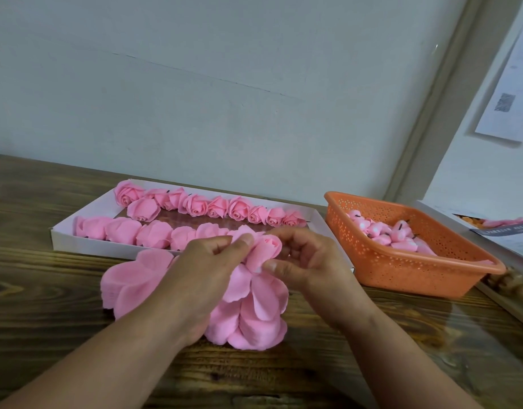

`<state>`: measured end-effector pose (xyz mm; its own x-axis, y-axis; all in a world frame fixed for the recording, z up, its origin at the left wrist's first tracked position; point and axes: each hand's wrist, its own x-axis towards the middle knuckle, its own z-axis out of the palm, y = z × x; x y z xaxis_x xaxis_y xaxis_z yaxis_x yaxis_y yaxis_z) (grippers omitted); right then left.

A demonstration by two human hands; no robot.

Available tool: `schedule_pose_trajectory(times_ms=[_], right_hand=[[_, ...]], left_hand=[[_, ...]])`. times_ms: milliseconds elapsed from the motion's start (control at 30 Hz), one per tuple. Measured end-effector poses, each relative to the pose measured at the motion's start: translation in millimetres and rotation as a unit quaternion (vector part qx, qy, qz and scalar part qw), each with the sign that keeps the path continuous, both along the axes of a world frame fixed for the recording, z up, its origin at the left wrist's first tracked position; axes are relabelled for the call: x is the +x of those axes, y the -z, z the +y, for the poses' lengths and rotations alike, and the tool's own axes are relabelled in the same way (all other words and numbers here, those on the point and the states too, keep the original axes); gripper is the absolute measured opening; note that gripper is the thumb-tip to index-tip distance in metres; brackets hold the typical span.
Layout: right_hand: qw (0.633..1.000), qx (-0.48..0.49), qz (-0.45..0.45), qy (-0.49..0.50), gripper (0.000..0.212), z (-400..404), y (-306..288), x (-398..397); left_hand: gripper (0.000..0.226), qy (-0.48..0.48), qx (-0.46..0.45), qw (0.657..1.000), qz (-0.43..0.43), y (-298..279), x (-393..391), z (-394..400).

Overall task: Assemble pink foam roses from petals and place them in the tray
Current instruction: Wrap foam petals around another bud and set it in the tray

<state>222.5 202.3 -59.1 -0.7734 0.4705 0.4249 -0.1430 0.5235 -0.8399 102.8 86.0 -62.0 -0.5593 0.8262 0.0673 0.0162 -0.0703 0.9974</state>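
Behind both hands, white tray (59,236) with 2 rows of roses (216,206), orange basket (402,268) of buds (384,231), left hand (207,261) and right hand (307,258) pinching a rose (266,246)

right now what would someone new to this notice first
Both hands meet at the centre, the left hand and right hand pinching a half-made pink rose whose loose petals hang down to the wooden table. Behind them a white tray holds two rows of finished roses, and to the right an orange basket holds pink rose centres.
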Motion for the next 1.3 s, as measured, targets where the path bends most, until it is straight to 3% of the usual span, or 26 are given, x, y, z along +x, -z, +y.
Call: schedule_pose_trajectory(times_ms=[100,233,333,467,667,867,967,1300], right_hand=[[0.997,-0.075,0.016,-0.028,0.039,4.9,2.1,0.5],[0.996,-0.049,-0.025,-0.070,0.031,5.9,3.1,0.8],[0.997,-0.044,-0.004,-0.060,0.029,4.9,3.2,0.8],[0.998,-0.052,0.028,-0.029,0.026,5.2,2.5,1.4],[0.996,-0.071,0.040,-0.039,0.026,2.7,1.5,0.5],[0.990,-0.117,0.061,-0.052,0.028,1.6,0.8,0.2],[0.989,-0.125,0.052,-0.055,0.025,0.8,0.6,0.2],[0.997,-0.074,0.005,-0.028,0.015,-3.8,-2.2,1.4]], left_hand=[[0.031,0.043,0.001,0.999,0.019,-0.6,-0.2,-1.3],[0.035,0.081,-0.022,0.995,0.045,-0.1,-3.2,-2.8],[0.048,0.085,-0.026,0.995,0.051,-2.4,-3.2,-3.7],[0.061,0.082,-0.056,0.995,-0.023,-2.9,-4.6,-1.2],[0.019,0.031,-0.023,0.993,-0.110,-2.0,-9.7,1.3],[0.011,0.039,0.000,0.992,-0.123,-0.2,-8.4,2.5],[0.025,0.060,0.005,0.991,-0.117,1.7,-9.7,1.9],[0.025,0.090,0.007,0.995,-0.030,3.9,-12.7,2.2]])
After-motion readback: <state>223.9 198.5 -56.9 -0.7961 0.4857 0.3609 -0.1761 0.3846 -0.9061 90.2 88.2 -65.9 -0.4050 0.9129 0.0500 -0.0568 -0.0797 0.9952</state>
